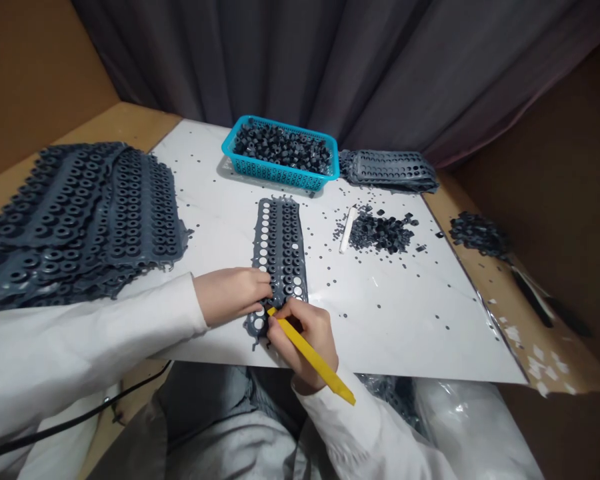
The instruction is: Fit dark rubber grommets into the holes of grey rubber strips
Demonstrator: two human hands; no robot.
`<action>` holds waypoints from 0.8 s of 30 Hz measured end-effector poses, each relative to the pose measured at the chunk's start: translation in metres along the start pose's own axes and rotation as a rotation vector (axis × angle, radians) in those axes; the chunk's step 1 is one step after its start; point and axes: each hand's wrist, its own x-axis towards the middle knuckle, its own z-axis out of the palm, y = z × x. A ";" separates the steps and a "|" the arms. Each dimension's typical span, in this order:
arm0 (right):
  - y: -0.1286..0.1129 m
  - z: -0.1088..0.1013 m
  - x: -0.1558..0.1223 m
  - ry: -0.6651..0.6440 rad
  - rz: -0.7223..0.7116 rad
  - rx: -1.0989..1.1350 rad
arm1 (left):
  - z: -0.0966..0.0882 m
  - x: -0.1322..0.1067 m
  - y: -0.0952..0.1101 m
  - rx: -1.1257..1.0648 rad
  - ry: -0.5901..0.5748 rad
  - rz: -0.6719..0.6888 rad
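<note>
A dark grey rubber sheet [283,243] with rows of raised rings lies lengthwise in front of me. White round holes run down its left edge, with a few more on the lower right. My left hand [235,293] presses on the sheet's left side, its fingers curled together at the lower rings. Close beside it, my right hand [307,337] grips a slim yellow tool [320,363] like a pen, its front end at the sheet's lower part. The tool's working tip is hidden, so I cannot tell its exact kind.
A stack of similar sheets [80,207] lies left. Behind stands a blue basket [280,175] of small dark pieces, beside more sheets [393,168]. A white stick [348,230] touches a pile of dark bits [383,232]. Another pile [477,233] and a dark-handled tool [533,297] lie right.
</note>
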 end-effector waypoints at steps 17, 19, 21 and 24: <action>0.001 0.000 0.001 -0.026 -0.005 -0.083 | 0.012 -0.007 -0.012 -0.419 0.238 -0.244; 0.002 0.000 0.001 -0.023 -0.010 -0.083 | 0.013 -0.007 -0.016 -0.463 0.253 -0.256; 0.003 0.001 0.001 -0.017 -0.018 -0.082 | 0.014 -0.008 -0.014 -0.467 0.252 -0.235; 0.002 0.002 0.000 0.001 -0.020 -0.062 | 0.013 -0.009 -0.009 -0.418 0.241 -0.180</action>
